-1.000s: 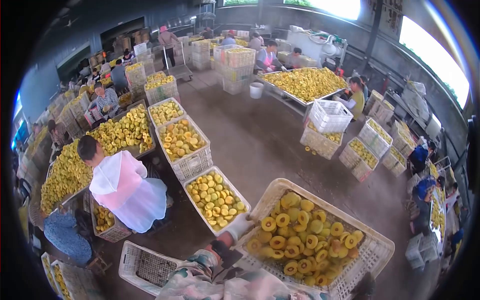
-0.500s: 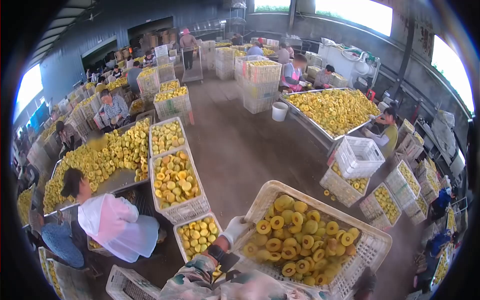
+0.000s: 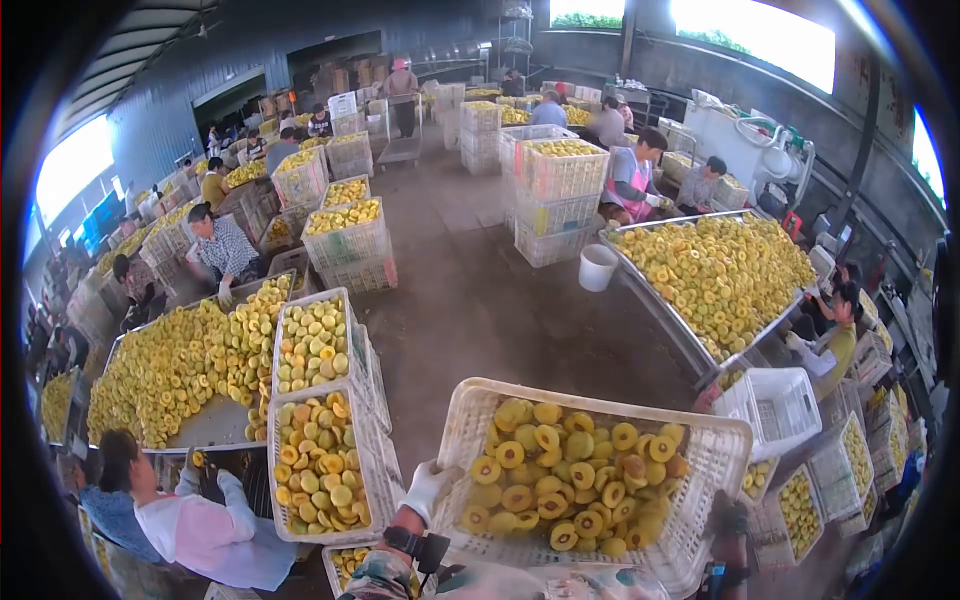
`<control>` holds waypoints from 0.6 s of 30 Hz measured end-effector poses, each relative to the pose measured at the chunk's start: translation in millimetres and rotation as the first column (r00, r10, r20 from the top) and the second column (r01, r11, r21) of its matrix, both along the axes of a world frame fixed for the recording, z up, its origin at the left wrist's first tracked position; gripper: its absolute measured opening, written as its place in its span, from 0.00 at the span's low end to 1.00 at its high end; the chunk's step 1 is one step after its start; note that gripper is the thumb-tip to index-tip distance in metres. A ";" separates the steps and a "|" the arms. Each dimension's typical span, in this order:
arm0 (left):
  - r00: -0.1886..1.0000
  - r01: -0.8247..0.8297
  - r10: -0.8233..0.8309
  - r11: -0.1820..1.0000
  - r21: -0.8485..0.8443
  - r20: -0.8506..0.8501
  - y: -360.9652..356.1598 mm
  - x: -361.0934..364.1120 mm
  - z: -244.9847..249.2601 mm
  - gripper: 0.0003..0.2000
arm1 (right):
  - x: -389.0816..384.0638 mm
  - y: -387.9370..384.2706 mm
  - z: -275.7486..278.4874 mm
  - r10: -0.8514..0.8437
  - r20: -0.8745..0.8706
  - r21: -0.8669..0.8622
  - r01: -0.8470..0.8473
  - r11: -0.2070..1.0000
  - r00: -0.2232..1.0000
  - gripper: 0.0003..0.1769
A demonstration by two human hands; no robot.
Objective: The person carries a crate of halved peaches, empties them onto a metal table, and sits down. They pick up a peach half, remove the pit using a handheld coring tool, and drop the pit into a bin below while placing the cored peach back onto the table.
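My left hand, in a white glove with a dark watch at the wrist, is closed on the left rim of a white plastic crate. The crate is up in front of my body, slightly tilted, and holds halved yellow fruit with round pit hollows; they look like peaches or apricots. At the crate's right end is my right hand, dark and poorly seen, closed on that side. Just left of my left hand stands a stack of crates full of similar fruit.
A metal table heaped with fruit lies left, with a person in a pink-and-white top beside it. Another heaped table stands right, with workers around it. A white bucket and an aisle floor lie between.
My view has shifted, and the crate in my hands now appears farther left. The stacked crates and the left person also appear farther left. Both my hands stay at the crate.
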State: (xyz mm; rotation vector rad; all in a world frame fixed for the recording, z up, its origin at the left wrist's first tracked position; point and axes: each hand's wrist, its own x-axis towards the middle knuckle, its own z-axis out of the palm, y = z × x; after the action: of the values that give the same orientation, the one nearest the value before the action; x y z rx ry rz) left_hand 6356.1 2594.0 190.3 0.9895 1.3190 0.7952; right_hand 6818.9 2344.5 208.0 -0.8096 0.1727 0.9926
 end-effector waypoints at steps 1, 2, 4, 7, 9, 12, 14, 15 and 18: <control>0.999 -0.051 0.051 0.999 0.002 0.010 22.3 -3.0 6.5 0.10 | 15.4 46.7 13.2 0.291 0.331 -0.365 -0.163 0.917 0.898 0.24; 0.995 -0.103 0.103 0.995 0.011 0.018 47.1 -7.7 -0.6 0.09 | 23.4 94.9 10.1 0.613 0.490 -0.695 -0.147 0.704 0.620 0.23; 0.986 -0.157 0.156 0.988 -0.004 -0.065 100.7 -16.9 -12.0 0.08 | 11.7 179.8 5.7 0.493 0.520 -0.622 -0.085 0.778 0.698 0.19; 0.977 -0.212 0.212 0.976 0.041 0.011 203.0 -19.0 -9.9 0.08 | 5.0 291.4 5.0 0.452 0.533 -0.573 -0.088 0.815 0.715 0.14; 0.980 -0.201 0.200 0.978 0.048 0.020 253.2 -25.6 -5.1 0.07 | 1.5 347.7 3.2 0.453 0.535 -0.573 -0.087 0.815 0.713 0.12; 0.981 -0.190 0.192 0.978 0.091 -0.018 332.1 -23.6 22.3 0.08 | 0.2 425.5 1.5 0.439 0.529 -0.568 -0.081 0.819 0.726 0.11; 0.984 -0.178 0.180 0.979 0.100 -0.014 387.1 -21.6 31.1 0.08 | 2.9 481.1 0.9 0.419 0.536 -0.563 -0.059 0.824 0.733 0.13; 0.986 -0.166 0.167 0.982 0.093 -0.009 413.5 -17.5 34.2 0.08 | 4.8 510.3 4.8 0.410 0.525 -0.577 -0.041 0.816 0.746 0.10; 0.987 -0.161 0.161 0.984 0.078 0.018 491.2 -11.4 10.8 0.08 | 9.9 597.4 14.8 0.461 0.576 -0.524 -0.127 0.842 0.675 0.10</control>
State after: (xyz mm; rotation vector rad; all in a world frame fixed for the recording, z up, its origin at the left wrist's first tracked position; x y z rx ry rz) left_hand 6344.7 3085.2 201.1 0.9472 1.3793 0.9811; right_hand 6828.8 2941.9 222.8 -1.6368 -0.4201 0.9032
